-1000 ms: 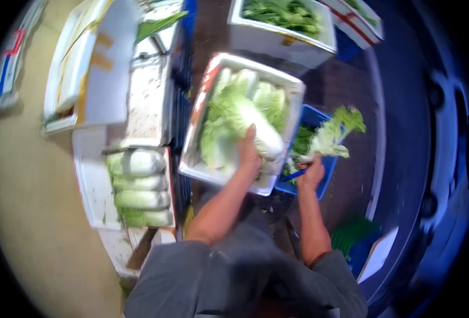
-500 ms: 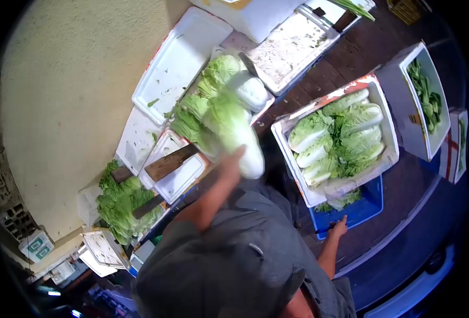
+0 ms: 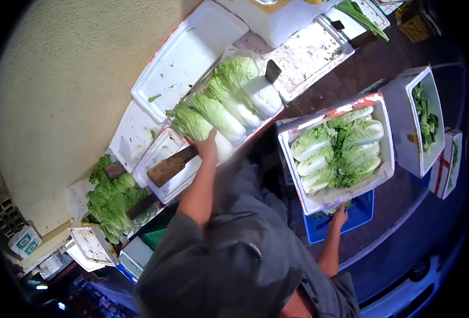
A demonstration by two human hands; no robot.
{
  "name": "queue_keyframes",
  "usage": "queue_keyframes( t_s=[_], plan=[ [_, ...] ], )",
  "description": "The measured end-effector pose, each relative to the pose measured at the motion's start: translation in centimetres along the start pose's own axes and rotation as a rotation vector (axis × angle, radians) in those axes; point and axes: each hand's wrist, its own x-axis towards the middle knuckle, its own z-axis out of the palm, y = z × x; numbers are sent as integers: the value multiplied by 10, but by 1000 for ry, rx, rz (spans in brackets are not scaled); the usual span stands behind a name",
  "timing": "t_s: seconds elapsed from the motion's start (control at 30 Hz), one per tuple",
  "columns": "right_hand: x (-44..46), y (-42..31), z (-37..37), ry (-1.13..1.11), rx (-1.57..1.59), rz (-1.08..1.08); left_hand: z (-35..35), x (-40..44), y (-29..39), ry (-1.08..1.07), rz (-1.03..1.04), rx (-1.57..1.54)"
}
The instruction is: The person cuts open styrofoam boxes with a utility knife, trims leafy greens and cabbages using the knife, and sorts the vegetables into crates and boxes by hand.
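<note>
My left hand point(image 3: 208, 147) rests with its fingers round the base of a napa cabbage point(image 3: 222, 147), the nearest of several lying in a row on a white foam lid. A wooden piece point(image 3: 172, 166) lies just beside that hand. Over by the blue crate point(image 3: 359, 214), my right hand point(image 3: 340, 216) is closed on something I cannot make out. Directly above that hand is the lower rim of a white foam box point(image 3: 324, 200) filled with napa cabbages point(image 3: 359, 148).
Loose leafy greens point(image 3: 112, 201) are heaped at the lower left. Two more foam boxes of greens stand at the right, the nearer one point(image 3: 404, 124) tilted. A bare foam lid point(image 3: 187, 58) leans by the wall. A yellow basket point(image 3: 416, 26) is at the top right.
My view has turned left since a second ago. The cabbage in my left hand has come down into the row on the lid. Leaves my right hand held out earlier no longer show there.
</note>
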Motion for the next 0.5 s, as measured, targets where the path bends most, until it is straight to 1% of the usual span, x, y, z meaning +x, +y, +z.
queue_keyframes(
  t_s=[0.07,0.1,0.2,0.23,0.27,0.33,0.37,0.43,0.47,0.5],
  plan=[
    [-10,6,11,4,15,-13,-4,3,-2,-37,4,15],
    [-16,7,20,43,-1,-11,-8,0,4,-85,68,-51],
    [-39,2,35,-42,0,12,-20,-1,18,-109,49,200],
    [-50,-4,36,-52,-41,26,-19,-3,19,-101,77,172],
    [-55,-3,37,-80,-57,33,-14,14,-6,-102,114,148],
    [-50,6,39,-113,-68,37,-9,4,23,-99,143,59],
    [-42,15,41,-116,-87,41,-5,16,7,-88,228,110],
    [-34,28,34,-88,-111,41,-7,33,-11,-144,139,170],
    [-34,27,39,-84,-117,23,-7,32,-13,-199,85,95],
    [-41,19,43,-80,-121,64,-7,30,-14,-249,27,22]
  ],
)
